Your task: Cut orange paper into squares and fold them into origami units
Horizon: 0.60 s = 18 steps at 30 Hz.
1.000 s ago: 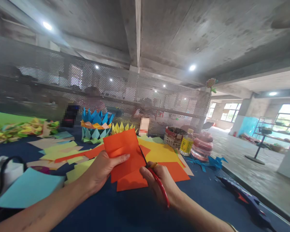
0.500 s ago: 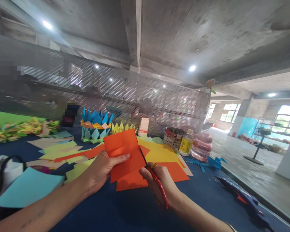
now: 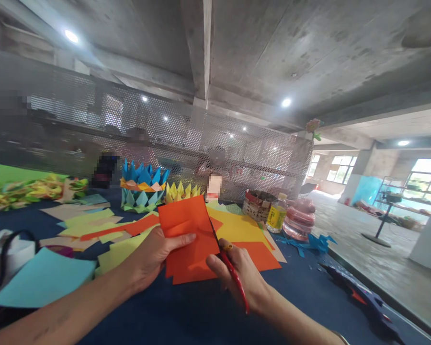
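Observation:
My left hand (image 3: 151,257) grips a folded orange paper sheet (image 3: 187,230) and holds it upright above the dark blue table (image 3: 187,316), thumb across its front. My right hand (image 3: 242,275) is closed round red-handled scissors (image 3: 232,270). Their dark blades run up along the right edge of the orange sheet. More orange and yellow sheets (image 3: 244,232) lie flat on the table just behind both hands.
Light blue paper (image 3: 43,278) and yellow-green scraps (image 3: 89,223) lie at the left. Blue and yellow folded-paper crowns (image 3: 141,187) stand in front of a perforated metal screen (image 3: 201,148). A basket (image 3: 256,203), a bottle (image 3: 277,212), a pink container (image 3: 300,218) and a glue gun (image 3: 362,297) are at the right.
The orange sheet and my left hand have shifted slightly right and toward the scissors. The scissors sit a little further along the sheet's right edge.

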{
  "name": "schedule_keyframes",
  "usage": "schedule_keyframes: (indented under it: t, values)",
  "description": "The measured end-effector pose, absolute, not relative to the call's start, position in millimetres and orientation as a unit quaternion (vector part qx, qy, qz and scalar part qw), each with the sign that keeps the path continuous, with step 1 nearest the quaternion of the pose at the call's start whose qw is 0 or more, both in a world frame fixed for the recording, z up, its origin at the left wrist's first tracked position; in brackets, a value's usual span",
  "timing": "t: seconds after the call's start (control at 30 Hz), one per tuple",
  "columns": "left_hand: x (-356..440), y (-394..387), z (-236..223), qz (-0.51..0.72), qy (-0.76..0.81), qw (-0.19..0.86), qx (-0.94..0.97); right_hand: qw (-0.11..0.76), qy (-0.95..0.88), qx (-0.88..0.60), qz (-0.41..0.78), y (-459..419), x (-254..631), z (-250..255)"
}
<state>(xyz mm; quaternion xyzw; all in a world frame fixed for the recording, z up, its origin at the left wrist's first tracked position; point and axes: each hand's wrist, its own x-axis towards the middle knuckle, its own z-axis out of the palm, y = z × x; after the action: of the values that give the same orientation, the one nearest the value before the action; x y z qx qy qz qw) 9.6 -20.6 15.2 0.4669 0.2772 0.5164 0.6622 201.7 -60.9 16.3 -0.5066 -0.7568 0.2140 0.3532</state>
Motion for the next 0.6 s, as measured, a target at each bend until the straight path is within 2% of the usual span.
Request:
schedule_keyframes:
  t: [0.37, 0.6]
  values:
    - [12, -25, 13, 0.485, 0.264, 0.688, 0.471, 0.314, -0.777, -0.522, 0.161, -56, 207, 9]
    - [12, -24, 12, 0.489, 0.249, 0.694, 0.467, 0.324, -0.771, -0.533, 0.130, -54, 206, 4]
